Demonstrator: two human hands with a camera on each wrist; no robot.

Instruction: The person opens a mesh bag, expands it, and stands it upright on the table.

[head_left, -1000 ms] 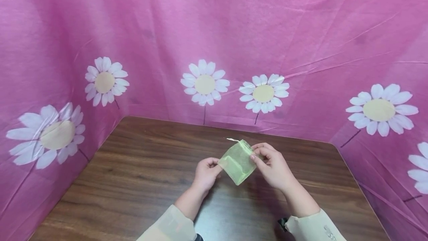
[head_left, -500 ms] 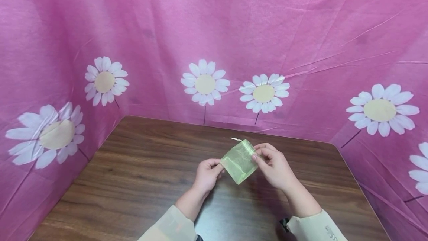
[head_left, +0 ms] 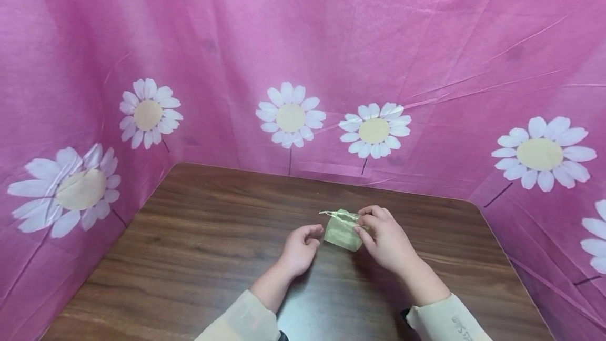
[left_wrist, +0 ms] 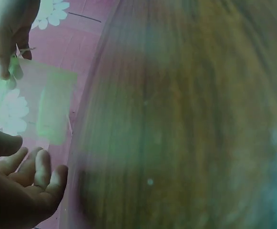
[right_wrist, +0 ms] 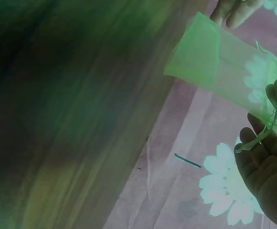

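A pink cloth point(head_left: 284, 25) printed with white daisies backs the scene and closes in the sides, meeting the far edge of a brown wood-grain table point(head_left: 189, 236) with a glossy patch near the front. Taking the bag as the centre of a clock in the head view, the large daisy point(head_left: 81, 190) at far left sits just above nine, and a smaller bloom point(head_left: 148, 114) is at ten. Between seven and eight comes a pale left sleeve point(head_left: 239, 320), a dark band point(head_left: 283, 336) showing at its cuff. The left hand point(head_left: 300, 250) is between eight and nine, its thumb and fingers loosely bent and parted, just beside the bag; whether a fingertip brushes it, I cannot tell. The sheer green bag point(head_left: 342, 237) is right of the table's middle, held up off the wood and tilted, with a thin pale cord point(head_left: 325, 213) trailing from its gathered mouth toward ten to eleven. At three, the right hand point(head_left: 385, 236) pinches the bag's upper edge between thumb and fingers; the right wrist view shows another cord end point(right_wrist: 251, 144) lying against those fingers. Toward four is the right sleeve point(head_left: 447, 320), with dark lettering too small to read. Farthest right, a daisy point(head_left: 539, 154) stands between two and three.
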